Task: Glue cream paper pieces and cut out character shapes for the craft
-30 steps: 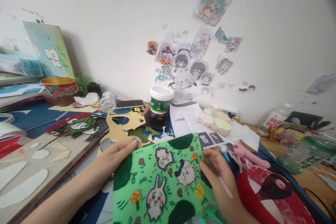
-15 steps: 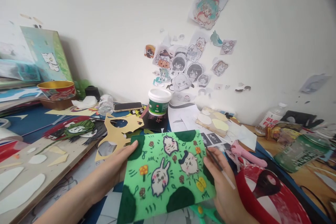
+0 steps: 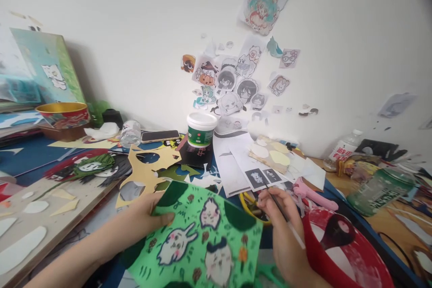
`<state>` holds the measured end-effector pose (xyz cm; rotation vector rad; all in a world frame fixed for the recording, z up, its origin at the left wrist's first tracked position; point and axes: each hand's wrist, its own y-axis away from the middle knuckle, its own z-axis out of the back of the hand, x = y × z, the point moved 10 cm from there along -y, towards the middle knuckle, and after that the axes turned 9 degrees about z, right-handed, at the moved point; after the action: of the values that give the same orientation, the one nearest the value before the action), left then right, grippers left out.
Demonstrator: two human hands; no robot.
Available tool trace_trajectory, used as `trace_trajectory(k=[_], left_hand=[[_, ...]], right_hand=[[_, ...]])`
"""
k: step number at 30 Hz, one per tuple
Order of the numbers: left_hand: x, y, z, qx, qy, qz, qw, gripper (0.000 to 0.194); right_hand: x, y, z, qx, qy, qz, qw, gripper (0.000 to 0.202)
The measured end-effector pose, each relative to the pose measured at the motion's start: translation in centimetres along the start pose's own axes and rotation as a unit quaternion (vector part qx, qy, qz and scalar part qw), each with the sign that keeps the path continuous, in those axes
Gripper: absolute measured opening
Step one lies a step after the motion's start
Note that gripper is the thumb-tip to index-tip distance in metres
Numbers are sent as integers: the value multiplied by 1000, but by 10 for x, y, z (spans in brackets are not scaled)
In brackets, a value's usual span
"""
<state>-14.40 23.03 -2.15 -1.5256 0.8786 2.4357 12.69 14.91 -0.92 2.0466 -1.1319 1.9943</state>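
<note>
My left hand (image 3: 143,222) grips the upper left edge of a green painted board (image 3: 192,238), its thumb lying on the front. The board is tilted and carries white cartoon animals, small flowers and dark green patches. Its lower edge runs out of view. My right hand (image 3: 286,229) is apart from the board, to its right. Between its fingers is a slim stick-like tool (image 3: 281,211), dark toward the tip and pale at the rear; I cannot tell its exact kind. Behind that hand shows a yellow-rimmed round container (image 3: 248,207).
A white-lidded tub (image 3: 201,128), a phone (image 3: 160,136) and cut yellow card (image 3: 137,168) lie beyond the board. To the right are a pink tool (image 3: 313,193), a red bowl (image 3: 357,252) and a green bottle (image 3: 381,191). A cluttered wooden panel (image 3: 60,216) lies left.
My right hand has let go of the board's right edge and still holds the slim tool. The board has turned clockwise and shifted down and left in my left hand.
</note>
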Motion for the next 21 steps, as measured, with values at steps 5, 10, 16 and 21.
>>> trace_trajectory(k=[5, 10, 16, 21], left_hand=[[-5, 9, -20, 85, -148, -9, 985, 14], [-6, 9, -24, 82, -182, -31, 979, 14], [-6, 7, -27, 82, -175, -17, 981, 16], [-7, 8, -28, 92, -157, -12, 983, 18]], right_hand=[[10, 9, -26, 150, -36, 31, 988, 35], [-11, 62, -76, 440, -21, -91, 893, 37], [-8, 68, -87, 500, 114, 24, 858, 41], [6, 75, -95, 536, 134, 117, 825, 40]])
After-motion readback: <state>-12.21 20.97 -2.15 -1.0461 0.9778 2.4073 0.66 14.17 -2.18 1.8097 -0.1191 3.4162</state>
